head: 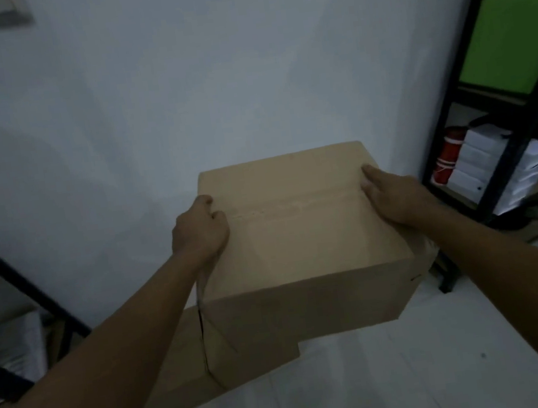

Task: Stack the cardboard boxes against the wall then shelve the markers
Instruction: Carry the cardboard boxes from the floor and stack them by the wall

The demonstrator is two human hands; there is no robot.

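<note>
A closed brown cardboard box (299,234) with a taped seam across its top fills the middle of the head view, close to the white wall (178,96). My left hand (199,226) grips its left top edge with curled fingers. My right hand (392,192) presses flat against its right top edge. Beneath it and offset to the left lies a second cardboard box (186,368) on the floor; whether the upper box rests on it or hangs just above I cannot tell. No markers are in view.
A black metal shelf (493,153) stands at the right with a green bin (513,41), red spools (447,156) and white boxes (480,158). Another dark shelf frame (14,282) stands at the left. White tiled floor (403,374) spreads in front of the boxes.
</note>
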